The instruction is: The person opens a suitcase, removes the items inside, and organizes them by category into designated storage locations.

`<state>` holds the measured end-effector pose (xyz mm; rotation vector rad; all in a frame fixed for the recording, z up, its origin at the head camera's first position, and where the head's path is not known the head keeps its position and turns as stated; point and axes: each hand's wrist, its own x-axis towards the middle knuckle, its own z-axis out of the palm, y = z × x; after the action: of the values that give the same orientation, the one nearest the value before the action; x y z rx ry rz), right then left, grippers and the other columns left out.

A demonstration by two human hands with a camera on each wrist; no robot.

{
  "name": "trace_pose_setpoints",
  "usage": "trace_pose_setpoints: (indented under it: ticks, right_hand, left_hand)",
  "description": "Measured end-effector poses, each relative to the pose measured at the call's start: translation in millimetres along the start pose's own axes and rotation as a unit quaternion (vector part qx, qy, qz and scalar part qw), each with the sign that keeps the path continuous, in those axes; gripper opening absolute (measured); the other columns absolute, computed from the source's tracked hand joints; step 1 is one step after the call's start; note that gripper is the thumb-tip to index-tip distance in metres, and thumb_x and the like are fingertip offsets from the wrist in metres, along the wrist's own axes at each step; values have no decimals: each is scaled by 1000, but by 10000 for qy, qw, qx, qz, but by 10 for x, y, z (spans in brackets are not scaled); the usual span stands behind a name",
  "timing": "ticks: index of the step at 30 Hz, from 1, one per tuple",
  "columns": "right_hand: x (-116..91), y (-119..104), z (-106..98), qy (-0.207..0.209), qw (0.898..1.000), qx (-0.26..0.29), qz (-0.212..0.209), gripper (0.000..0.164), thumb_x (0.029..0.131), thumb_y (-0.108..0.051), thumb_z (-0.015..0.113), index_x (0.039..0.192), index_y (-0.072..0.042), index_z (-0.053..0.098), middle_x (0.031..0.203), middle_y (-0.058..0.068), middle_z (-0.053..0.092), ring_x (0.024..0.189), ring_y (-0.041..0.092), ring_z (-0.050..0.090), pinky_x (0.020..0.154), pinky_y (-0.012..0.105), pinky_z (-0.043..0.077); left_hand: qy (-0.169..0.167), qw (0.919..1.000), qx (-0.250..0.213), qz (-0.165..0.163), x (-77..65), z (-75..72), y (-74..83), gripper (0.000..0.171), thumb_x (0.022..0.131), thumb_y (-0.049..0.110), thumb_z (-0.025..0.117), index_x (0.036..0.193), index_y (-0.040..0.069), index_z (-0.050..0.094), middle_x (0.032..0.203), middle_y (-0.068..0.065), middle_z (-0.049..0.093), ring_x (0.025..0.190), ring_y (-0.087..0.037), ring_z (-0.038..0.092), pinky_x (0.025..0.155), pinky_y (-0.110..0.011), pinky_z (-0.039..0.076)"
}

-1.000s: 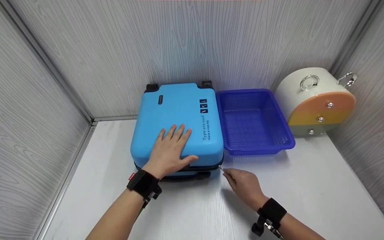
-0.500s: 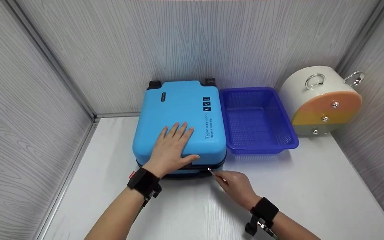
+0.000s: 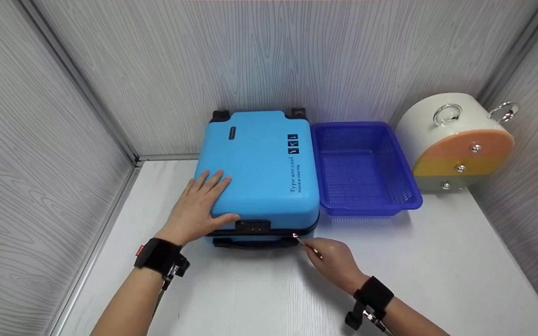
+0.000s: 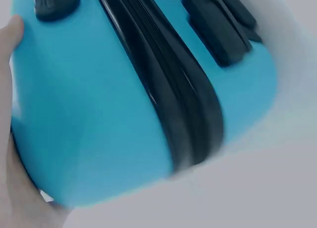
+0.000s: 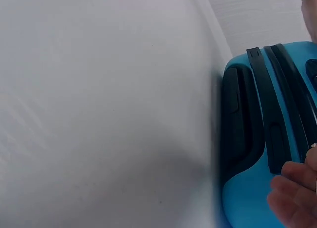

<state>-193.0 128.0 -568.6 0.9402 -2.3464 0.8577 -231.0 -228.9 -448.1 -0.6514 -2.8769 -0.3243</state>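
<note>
A light blue hard-shell suitcase (image 3: 259,163) lies flat on the white table, its wheels toward the back wall. My left hand (image 3: 196,205) rests on the front left of its lid with the fingers spread. Just right of that thumb, a black lock (image 3: 252,226) shows on the front side. My right hand (image 3: 334,259) pinches a small metal zipper pull (image 3: 302,241) at the black zipper seam, near the front right. Below the seam is a black carry handle (image 3: 255,243). The left wrist view shows the zipper band (image 4: 163,79) close up, slightly blurred.
A blue plastic basket (image 3: 416,204) stands against the suitcase's right side. Beyond it, a white drum-shaped bag or case (image 3: 456,135) with an orange, yellow and green face and metal rings leans near the right wall. Grey wood-grain panels (image 3: 269,56) enclose the table.
My right hand has moved left along the front seam with the zipper pull, then stayed nearly still. My left hand has slid left across the lid, uncovering the lock.
</note>
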Motion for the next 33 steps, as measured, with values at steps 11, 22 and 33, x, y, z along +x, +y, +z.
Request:
trace_pose_setpoints:
  ticks: [11, 22, 33]
  right_hand:
    - [185, -310, 224, -308, 9994, 33, 163, 22, 94, -9, 74, 116, -7, 77, 99, 3, 78, 83, 14, 74, 72, 29, 60]
    - [562, -808, 776, -603, 9980, 105, 161, 15, 99, -14, 70, 112, -10, 76, 97, 0, 77, 84, 14, 73, 70, 28, 58]
    - [492, -657, 463, -1, 9958, 182, -900, 22, 97, -13, 71, 118, -10, 77, 97, -2, 74, 84, 9, 68, 74, 22, 56]
  left_hand:
    - [9, 9987, -483, -148, -41, 9, -48, 95, 92, 70, 60, 164, 19, 25, 169, -4, 20, 157, -30, 5, 124, -53, 7]
    - [66, 9985, -539, -59, -43, 12, -85, 95, 92, 70, 59, 164, 18, 26, 169, -5, 20, 156, -31, 6, 124, -54, 9]
    - [41, 9988, -475, -96, -41, 8, -62, 94, 92, 70, 59, 164, 18, 26, 169, -5, 20, 156, -31, 6, 124, -53, 10]
